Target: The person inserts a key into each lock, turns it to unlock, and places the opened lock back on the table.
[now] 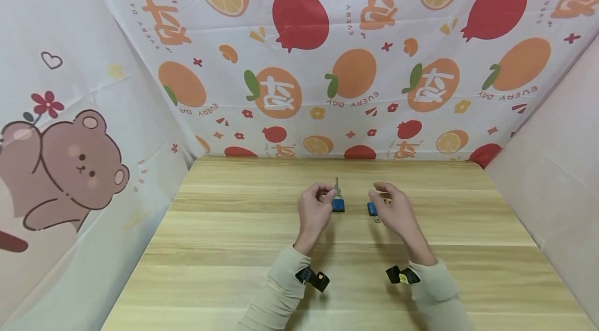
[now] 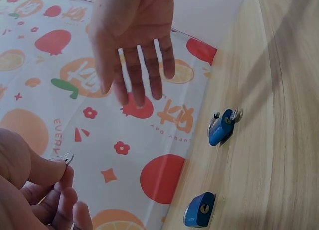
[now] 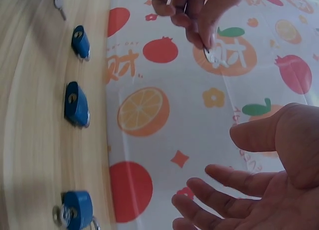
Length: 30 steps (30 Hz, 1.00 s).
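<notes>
My left hand [image 1: 314, 212] pinches a small silver key [image 1: 337, 185] between thumb and forefinger, raised above the table. The same key [image 3: 212, 55] shows in the right wrist view. Just beyond that hand stands a blue padlock [image 1: 338, 204]. My right hand [image 3: 249, 190] holds nothing; its fingers are spread and fairly straight. Close to it is another blue padlock [image 2: 223, 127] with a key [image 2: 238, 114] in its keyhole. A third blue padlock [image 3: 80, 42] appears only in the right wrist view, in line with the other two.
A loose key [image 3: 60, 4] lies on the table near the third padlock. The wooden table [image 1: 210, 248] ends at a fruit-printed cloth wall [image 1: 299, 107]. A cloth with a bear [image 1: 84, 159] hangs on the left, and a pale wall [image 1: 552, 164] stands on the right.
</notes>
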Tool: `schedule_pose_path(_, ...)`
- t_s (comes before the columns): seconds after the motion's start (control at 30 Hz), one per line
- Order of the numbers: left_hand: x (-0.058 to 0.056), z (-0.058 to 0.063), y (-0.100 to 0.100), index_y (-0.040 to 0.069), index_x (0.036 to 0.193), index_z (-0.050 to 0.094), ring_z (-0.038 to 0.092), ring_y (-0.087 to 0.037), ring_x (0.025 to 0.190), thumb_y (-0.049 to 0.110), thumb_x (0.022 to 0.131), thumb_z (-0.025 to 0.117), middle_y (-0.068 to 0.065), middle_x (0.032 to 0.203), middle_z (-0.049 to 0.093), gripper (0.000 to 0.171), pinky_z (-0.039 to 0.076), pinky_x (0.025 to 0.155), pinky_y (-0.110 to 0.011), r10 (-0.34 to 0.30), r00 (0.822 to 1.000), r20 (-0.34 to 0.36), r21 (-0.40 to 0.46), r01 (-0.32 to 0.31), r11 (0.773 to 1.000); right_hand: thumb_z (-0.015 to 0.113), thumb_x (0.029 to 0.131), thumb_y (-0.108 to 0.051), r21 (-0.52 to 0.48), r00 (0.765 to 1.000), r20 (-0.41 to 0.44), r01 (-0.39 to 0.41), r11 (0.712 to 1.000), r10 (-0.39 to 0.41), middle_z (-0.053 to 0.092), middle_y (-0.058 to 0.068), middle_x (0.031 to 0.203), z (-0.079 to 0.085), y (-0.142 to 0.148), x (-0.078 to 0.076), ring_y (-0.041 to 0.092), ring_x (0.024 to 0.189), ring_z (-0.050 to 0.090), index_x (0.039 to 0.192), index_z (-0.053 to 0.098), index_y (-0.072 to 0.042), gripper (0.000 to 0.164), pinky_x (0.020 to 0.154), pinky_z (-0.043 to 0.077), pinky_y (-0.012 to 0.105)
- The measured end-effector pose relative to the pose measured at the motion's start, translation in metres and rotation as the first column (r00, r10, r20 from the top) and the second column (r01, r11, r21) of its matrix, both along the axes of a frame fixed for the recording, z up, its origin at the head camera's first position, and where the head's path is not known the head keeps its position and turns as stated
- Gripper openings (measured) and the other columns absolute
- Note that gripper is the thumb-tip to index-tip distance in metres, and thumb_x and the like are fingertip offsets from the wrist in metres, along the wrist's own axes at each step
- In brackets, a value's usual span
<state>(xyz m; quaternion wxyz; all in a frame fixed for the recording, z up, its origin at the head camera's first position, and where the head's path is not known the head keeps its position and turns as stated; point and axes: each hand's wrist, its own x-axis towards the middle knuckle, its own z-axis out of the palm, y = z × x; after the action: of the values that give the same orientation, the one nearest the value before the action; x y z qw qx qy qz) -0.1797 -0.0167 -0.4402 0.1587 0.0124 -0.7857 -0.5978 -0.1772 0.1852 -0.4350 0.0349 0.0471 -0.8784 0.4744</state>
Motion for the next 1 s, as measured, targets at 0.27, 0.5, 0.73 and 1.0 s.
schedule_pose_path(0.27,0.004,-0.003,0.001,0.005,0.09,0.075,0.053,-0.01,0.061,0.01,0.092,0.074,-0.011,0.084,0.075,0.005,0.04,0.054,-0.019,-0.019,1.0,0.002,0.064,0.019,0.998,0.057,0.105,-0.024,-0.048,0.999,-0.032,-0.016,0.999,0.015,0.065,0.02,0.133,0.002,-0.015,0.0,0.035,0.121,0.063,0.133,0.063,-0.005,0.035,0.102,0.05,0.054)
schedule_pose_path(0.5,0.002,0.0,0.002,0.006,0.091,0.076,0.056,-0.009,0.063,0.01,0.092,0.075,-0.012,0.086,0.076,0.004,0.043,0.054,-0.02,-0.021,0.999,-0.03,0.091,0.023,0.996,0.059,0.104,-0.025,-0.071,0.999,-0.028,-0.033,0.997,0.031,0.068,0.018,0.131,0.008,-0.028,-0.002,0.033,0.118,0.065,0.131,0.065,-0.006,0.034,0.1,0.053,0.053)
schedule_pose_path(0.73,0.002,0.003,0.003,0.006,0.092,0.076,0.057,-0.008,0.065,0.01,0.092,0.074,-0.01,0.087,0.076,0.005,0.046,0.058,-0.02,-0.017,0.999,-0.037,0.085,0.02,0.996,0.059,0.104,-0.026,-0.099,0.999,0.0,-0.041,0.994,0.042,0.068,0.016,0.13,0.009,-0.037,-0.002,0.031,0.118,0.066,0.13,0.065,-0.007,0.034,0.101,0.053,0.051)
schedule_pose_path(1.0,0.004,0.003,0.003,0.007,0.092,0.077,0.058,-0.008,0.065,0.01,0.091,0.075,-0.01,0.086,0.076,0.003,0.047,0.059,-0.02,-0.023,0.999,-0.042,0.089,0.027,0.996,0.06,0.103,-0.026,-0.148,0.999,-0.006,-0.054,0.988,0.054,0.07,0.014,0.126,0.007,-0.046,-0.001,0.03,0.118,0.066,0.128,0.068,-0.008,0.031,0.1,0.053,0.053)
